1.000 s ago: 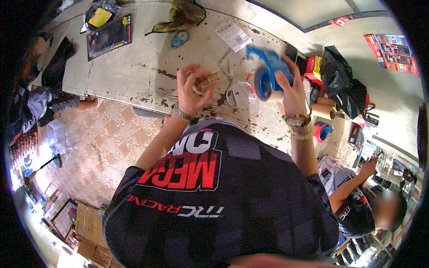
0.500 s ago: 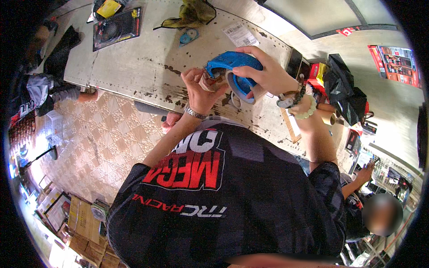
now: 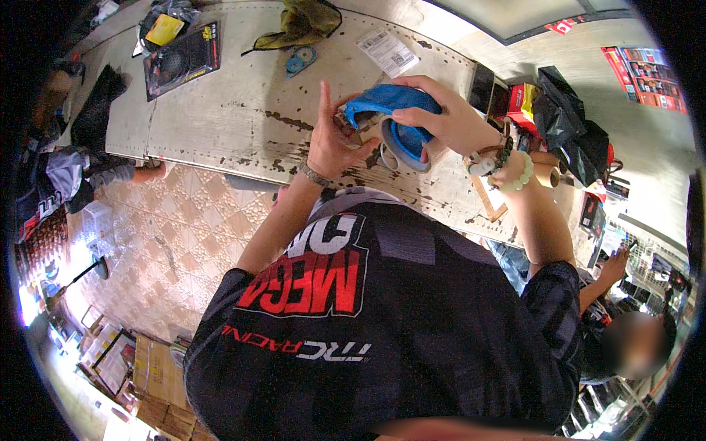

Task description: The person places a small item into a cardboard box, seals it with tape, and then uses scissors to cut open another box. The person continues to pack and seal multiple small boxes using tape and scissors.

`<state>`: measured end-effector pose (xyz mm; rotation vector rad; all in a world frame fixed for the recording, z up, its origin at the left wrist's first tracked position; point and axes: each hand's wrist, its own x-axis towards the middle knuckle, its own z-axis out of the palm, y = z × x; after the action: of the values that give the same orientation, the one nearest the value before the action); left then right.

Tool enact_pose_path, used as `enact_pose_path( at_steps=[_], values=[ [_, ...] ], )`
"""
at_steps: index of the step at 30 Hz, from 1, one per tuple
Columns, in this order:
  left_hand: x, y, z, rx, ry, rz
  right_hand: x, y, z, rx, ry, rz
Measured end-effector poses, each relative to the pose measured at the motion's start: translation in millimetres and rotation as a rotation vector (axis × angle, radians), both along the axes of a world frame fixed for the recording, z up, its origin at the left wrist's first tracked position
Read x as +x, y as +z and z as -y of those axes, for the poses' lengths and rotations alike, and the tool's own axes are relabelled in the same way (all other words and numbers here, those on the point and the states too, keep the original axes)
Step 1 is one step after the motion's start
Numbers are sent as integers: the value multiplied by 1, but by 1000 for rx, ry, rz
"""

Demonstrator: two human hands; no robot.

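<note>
Here, a worn white table (image 3: 243,110) stands on tiled floor (image 3: 169,242).

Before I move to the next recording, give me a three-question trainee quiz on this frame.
1. True or false: the right hand grips the blue tape dispenser from above.
2. Which lies on the worn table nearest the olive cloth?
A) a small blue tape roller
B) a hammer
C) a drinking glass
3. Fill in: the left hand has its index finger pointing ____, while its other fingers meet the dispenser's front end.

Key:
1. True.
2. A.
3. Up, away from the person's body.
</note>
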<state>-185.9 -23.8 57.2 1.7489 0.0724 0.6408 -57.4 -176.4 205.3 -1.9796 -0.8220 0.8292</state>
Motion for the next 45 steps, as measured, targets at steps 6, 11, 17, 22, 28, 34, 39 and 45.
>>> enact_pose_path(
  at_steps=[6,11,17,22,28,34,39,45],
  values=[
    [1,2,0,173,43,-179,-13,21,15,-89,-18,-36],
    [8,3,-11,240,117,-72,-33,38,39,-29,-53,-120],
    [6,0,-16,121,89,-54,-32,43,41,-16,-100,-192],
    [-4,1,-22,228,74,-100,-33,43,42,26,-48,-139],
    [-14,15,-42,402,-97,-105,-42,31,44,27,-44,-138],
    [-13,20,-30,320,-83,-164,-45,35,48,60,-83,-149],
    [-14,13,-21,280,-2,-170,-51,31,59,12,-45,-6],
    [-17,17,-20,399,-39,-144,-60,13,77,-24,-35,8]
  ],
)
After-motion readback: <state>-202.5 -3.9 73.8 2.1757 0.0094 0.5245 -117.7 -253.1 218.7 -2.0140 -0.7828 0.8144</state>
